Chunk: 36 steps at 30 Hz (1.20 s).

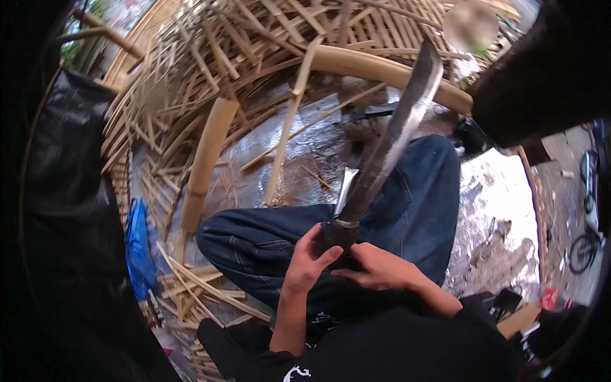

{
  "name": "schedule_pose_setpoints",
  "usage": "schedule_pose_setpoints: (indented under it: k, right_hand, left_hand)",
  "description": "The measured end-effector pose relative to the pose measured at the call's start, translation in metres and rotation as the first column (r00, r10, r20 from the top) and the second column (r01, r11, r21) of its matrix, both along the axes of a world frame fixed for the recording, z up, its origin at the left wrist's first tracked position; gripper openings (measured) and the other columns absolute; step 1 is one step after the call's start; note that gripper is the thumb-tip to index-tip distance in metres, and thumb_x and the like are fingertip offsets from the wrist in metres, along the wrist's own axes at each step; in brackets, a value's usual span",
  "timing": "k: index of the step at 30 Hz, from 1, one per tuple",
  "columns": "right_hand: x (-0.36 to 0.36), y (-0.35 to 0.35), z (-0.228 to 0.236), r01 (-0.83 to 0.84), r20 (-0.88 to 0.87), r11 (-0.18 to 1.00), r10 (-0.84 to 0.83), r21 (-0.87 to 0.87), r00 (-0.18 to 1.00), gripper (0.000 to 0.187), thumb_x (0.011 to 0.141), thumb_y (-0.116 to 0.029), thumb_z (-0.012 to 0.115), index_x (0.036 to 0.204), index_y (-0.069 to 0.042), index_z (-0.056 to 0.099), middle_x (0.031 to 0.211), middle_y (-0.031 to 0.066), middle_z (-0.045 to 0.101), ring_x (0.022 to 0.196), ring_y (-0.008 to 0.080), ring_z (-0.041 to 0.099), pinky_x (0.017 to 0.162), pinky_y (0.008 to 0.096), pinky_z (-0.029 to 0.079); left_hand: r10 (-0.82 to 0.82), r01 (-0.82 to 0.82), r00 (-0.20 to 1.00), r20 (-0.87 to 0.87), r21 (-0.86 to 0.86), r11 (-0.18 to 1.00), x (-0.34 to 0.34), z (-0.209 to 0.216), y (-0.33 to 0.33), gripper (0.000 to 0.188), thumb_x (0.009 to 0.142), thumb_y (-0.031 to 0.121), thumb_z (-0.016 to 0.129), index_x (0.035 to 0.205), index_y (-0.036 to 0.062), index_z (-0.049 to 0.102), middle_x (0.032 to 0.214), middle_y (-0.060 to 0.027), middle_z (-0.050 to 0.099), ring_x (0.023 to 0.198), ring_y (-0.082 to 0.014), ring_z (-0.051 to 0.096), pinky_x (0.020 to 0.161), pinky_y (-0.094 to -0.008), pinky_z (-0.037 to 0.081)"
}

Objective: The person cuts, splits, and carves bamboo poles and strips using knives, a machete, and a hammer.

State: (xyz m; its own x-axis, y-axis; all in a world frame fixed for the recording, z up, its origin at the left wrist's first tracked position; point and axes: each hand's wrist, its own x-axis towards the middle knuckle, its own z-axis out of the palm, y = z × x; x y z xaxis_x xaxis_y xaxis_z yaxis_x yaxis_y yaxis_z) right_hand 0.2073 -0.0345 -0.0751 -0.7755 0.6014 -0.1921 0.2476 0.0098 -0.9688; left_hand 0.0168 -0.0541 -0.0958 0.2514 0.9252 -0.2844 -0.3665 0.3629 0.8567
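A machete [393, 143] with a long, worn dark blade rises in front of me, its curved tip pointing up and slightly right. My left hand [305, 262] wraps the dark handle just below the metal collar, thumb across the front. At the handle's lower end, my right hand [380, 267] is curled with thumb and fingers around it; some of its fingers are hidden. Beside the base of the blade shows a short, bright, pointed metal piece [346, 188], and I cannot make out what it belongs to. Both hands are over my lap, above my blue jeans [254, 239].
Bamboo strips [191, 70] lie heaped across the far side. A thick bamboo piece [207, 162] leans at the left, and another long bamboo length [363, 63] lies ahead. Silvery sheeting [496, 210] covers the ground. Blue plastic [139, 248] and a black sheet [70, 210] are at the left.
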Motion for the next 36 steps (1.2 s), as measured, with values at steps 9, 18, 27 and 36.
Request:
schedule_pose_setpoints:
  k: [9,18,27,36]
  right_hand:
    - [0.027,0.013,-0.003,0.284,0.058,0.959,-0.284,0.003,0.957,0.051,0.087,-0.033,0.067,0.12,0.004,0.051,0.103,0.0264,0.063,0.099,0.0381,0.063,0.084,0.0421,0.049]
    - [0.04,0.021,-0.024,0.838,-0.022,0.459,-0.88,-0.296,0.474,0.028,0.087,-0.018,0.07,0.101,-0.001,0.052,0.089,0.0039,0.062,0.081,0.0082,0.058,0.074,0.0243,0.048]
    - [0.109,0.017,-0.005,0.716,0.01,0.194,-0.963,-0.67,0.27,0.021,0.077,-0.004,0.059,0.097,-0.002,0.051,0.079,0.0064,0.056,0.065,0.0133,0.058,0.05,0.0258,0.049]
    - [0.133,-0.026,-0.017,0.641,0.015,0.296,-0.902,-0.708,0.432,0.02,0.08,-0.006,0.069,0.094,-0.003,0.054,0.077,0.0055,0.059,0.067,0.0128,0.059,0.056,0.0255,0.049]
  left_hand:
    - [0.165,-0.11,0.93,-0.329,0.18,0.978,0.023,0.007,0.0,0.041,0.077,-0.007,0.073,0.114,-0.0018,0.056,0.106,-0.0077,0.064,0.101,-0.0146,0.06,0.091,-0.0298,0.049]
    - [0.259,-0.149,0.806,-0.532,0.242,0.959,0.148,-0.014,-0.001,0.055,0.078,-0.002,0.071,0.125,-0.0011,0.043,0.116,-0.0181,0.061,0.11,-0.0239,0.06,0.095,-0.0354,0.047]
    - [0.371,0.22,0.009,-0.929,0.363,0.905,0.053,-0.069,0.074,0.036,0.086,0.025,0.065,0.113,0.002,0.057,0.102,-0.019,0.063,0.095,-0.0368,0.059,0.084,-0.046,0.045]
    - [-0.026,0.153,0.213,-0.977,0.007,0.988,0.048,-0.112,0.087,0.029,0.088,0.025,0.062,0.091,-0.0035,0.065,0.083,-0.0233,0.066,0.081,-0.0372,0.066,0.073,-0.0437,0.049]
